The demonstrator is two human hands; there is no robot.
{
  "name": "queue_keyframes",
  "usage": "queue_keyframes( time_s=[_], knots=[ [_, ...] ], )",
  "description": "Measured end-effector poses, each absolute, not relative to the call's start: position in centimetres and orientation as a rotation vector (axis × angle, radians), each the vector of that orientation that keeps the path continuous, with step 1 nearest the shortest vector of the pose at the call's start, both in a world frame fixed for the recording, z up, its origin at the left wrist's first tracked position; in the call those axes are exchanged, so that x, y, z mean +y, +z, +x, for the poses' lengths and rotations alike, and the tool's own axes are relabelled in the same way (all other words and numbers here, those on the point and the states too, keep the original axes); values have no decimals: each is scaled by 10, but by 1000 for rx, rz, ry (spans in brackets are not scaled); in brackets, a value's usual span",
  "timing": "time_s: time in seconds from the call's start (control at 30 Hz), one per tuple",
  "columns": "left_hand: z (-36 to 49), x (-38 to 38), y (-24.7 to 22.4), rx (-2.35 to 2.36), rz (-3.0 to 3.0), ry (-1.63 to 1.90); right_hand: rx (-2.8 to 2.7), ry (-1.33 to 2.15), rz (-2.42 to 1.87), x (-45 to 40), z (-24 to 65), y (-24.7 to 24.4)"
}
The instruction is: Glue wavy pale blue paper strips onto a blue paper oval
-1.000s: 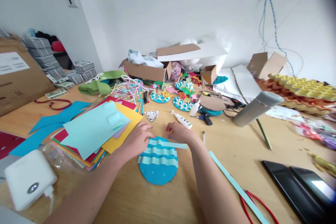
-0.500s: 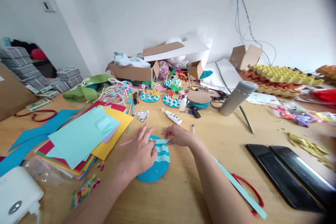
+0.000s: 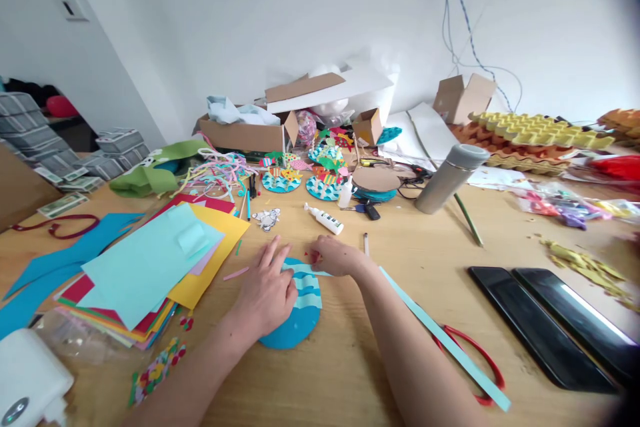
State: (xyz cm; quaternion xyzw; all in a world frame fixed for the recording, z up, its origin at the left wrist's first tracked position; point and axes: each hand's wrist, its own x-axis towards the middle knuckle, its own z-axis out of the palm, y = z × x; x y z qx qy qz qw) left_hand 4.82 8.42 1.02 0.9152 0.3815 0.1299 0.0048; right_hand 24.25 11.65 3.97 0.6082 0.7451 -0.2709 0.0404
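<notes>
A blue paper disc with light blue wavy strips lies on the wooden table in front of me. My left hand lies flat on the disc, fingers spread, pressing the strips down. My right hand pinches the end of the top light blue wavy strip at the disc's far edge. A small white glue bottle lies just beyond my right hand.
A stack of coloured paper sheets sits to the left. A long light blue strip and red-handled scissors lie at the right, near two black flat devices. A grey flask, finished discs and cardboard boxes crowd the back.
My left hand has moved from the disc's left edge onto the disc, covering most of it. The right hand stays at the top strip. The view has shifted right.
</notes>
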Motion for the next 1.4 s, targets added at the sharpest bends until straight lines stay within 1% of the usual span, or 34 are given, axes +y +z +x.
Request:
queue_keyframes(
  time_s=[0.13,0.43,0.7,0.87,1.4],
  knots=[
    [47,84,10,1186,2872,403,2320,-959,1889,118,246,38],
    [48,85,8,1165,2897,406,2402,-1373,1972,124,248,20],
    [47,85,9,1157,2880,415,2356,-1461,2038,128,251,15],
    [47,84,11,1171,2856,367,2362,-1536,2005,127,256,16],
    [47,85,9,1151,2812,441,2263,-1980,1845,129,261,6]
  ],
)
